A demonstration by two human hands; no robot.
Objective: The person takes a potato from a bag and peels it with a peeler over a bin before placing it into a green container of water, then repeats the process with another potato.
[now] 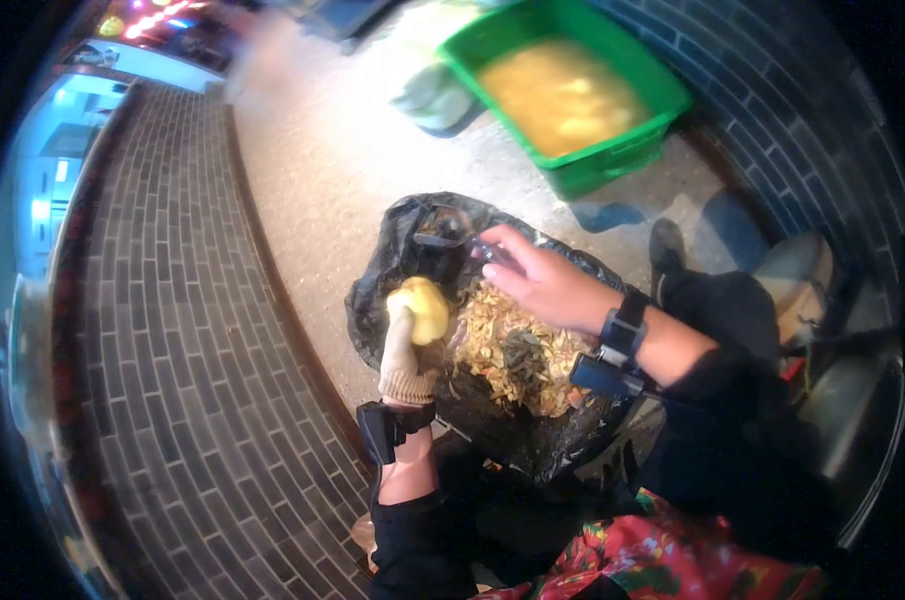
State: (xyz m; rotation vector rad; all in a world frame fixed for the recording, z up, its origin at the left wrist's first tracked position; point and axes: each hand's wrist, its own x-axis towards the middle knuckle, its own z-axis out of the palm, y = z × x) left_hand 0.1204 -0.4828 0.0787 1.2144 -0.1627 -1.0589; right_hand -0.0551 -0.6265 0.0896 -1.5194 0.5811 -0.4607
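Observation:
A pale yellow peeled potato (429,310) is in my left hand (399,358), which wears a cream knitted glove and is closed around it. My bare right hand (557,285) grips a dark-handled peeler (499,258), held above and to the right of the potato, apart from it. The tool's head is blurred. Below both hands lies an open black plastic bag (372,262), with a heap of peelings (517,350) inside. Some darker scraps sit in the middle of the heap.
A green plastic crate (612,150) holding pale potatoes in cloudy liquid stands at the upper right. A whitish bag (432,98) lies beside it. Brick walls (187,270) rise on both sides. A shoe (665,245) shows right of the black bag.

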